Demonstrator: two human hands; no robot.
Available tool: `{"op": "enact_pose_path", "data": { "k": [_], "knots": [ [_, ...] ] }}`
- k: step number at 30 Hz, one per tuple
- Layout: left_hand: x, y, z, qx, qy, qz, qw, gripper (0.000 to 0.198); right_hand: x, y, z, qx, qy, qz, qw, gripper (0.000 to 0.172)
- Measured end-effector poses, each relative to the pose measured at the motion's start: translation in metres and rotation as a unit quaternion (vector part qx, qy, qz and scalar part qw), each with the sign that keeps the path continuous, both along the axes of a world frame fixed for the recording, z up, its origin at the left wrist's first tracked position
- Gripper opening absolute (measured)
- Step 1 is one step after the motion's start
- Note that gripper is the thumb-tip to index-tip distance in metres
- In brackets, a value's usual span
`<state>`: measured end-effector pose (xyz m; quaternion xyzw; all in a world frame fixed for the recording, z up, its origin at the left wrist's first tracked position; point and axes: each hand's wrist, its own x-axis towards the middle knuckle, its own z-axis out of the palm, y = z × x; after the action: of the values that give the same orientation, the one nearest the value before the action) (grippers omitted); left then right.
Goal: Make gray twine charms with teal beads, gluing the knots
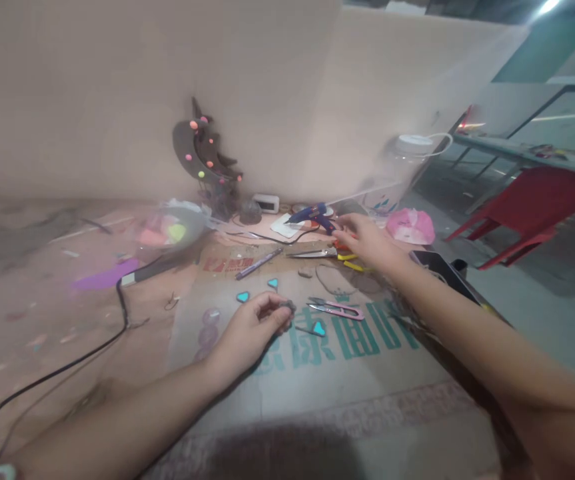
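My left hand [262, 320] rests low over the cardboard, thumb and fingers pinched on a small dark grey piece [288, 305] whose kind I cannot make out. Around it lie teal heart-shaped pieces with dark edges, one [243, 297] beyond the knuckles and another [318, 328] on a thin stem to the right. Pink-handled thread snips [337, 309] lie just right of that hand. Farther back, my right hand [360, 240] is at the handle end of a blue glue gun [307, 214], fingers parted. The gun's nozzle is over a white pad [287, 225].
Scissors [312, 254] with yellow-orange handles and a pen [258, 263] lie across the cardboard [367, 393]. A dark crescent ornament [182, 150] with coloured balls stands by the wall. A black cable [67, 363] runs along the left; a large clear jug [407, 163] stands back right.
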<state>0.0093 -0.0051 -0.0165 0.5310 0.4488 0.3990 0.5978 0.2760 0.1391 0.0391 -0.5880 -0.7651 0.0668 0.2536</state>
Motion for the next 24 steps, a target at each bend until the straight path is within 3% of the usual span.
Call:
{"op": "enact_pose_path", "data": {
  "k": [2,5,7,9,11,14,16,20,24],
  "knots": [
    [0.0,0.0,0.0,0.001,-0.004,0.0,1.0,0.027,-0.001,-0.034,0.003,0.01,0.007,0.01,1.0,0.028],
    [0.0,0.0,0.0,0.005,-0.009,0.004,1.0,0.029,-0.015,-0.086,0.003,-0.008,0.028,0.175,0.984,0.017],
    [0.0,0.0,0.001,0.01,-0.008,0.006,1.0,0.028,-0.029,-0.114,-0.002,-0.042,-0.008,0.267,0.963,0.02],
    [0.0,-0.001,0.002,0.015,-0.004,0.004,1.0,0.026,-0.04,-0.131,-0.01,-0.051,-0.058,0.296,0.952,0.036],
    [-0.001,-0.001,0.002,0.015,-0.002,0.002,1.0,0.025,-0.048,-0.14,-0.023,-0.045,-0.088,0.301,0.949,0.037],
    [-0.001,-0.001,0.0,0.016,0.002,-0.001,1.0,0.025,-0.052,-0.142,-0.042,-0.007,-0.069,0.302,0.951,0.011],
    [-0.002,-0.001,0.0,0.022,0.016,0.0,1.0,0.025,-0.052,-0.142,-0.05,0.02,-0.041,0.302,0.952,0.016],
    [-0.002,-0.002,0.003,0.044,0.053,-0.01,0.998,0.023,-0.049,-0.144,-0.049,0.041,0.05,0.293,0.954,0.016],
    [-0.002,-0.005,0.009,0.06,0.086,-0.034,0.994,0.023,-0.045,-0.148,-0.04,-0.022,0.124,0.222,0.967,0.014]
  ]
}}
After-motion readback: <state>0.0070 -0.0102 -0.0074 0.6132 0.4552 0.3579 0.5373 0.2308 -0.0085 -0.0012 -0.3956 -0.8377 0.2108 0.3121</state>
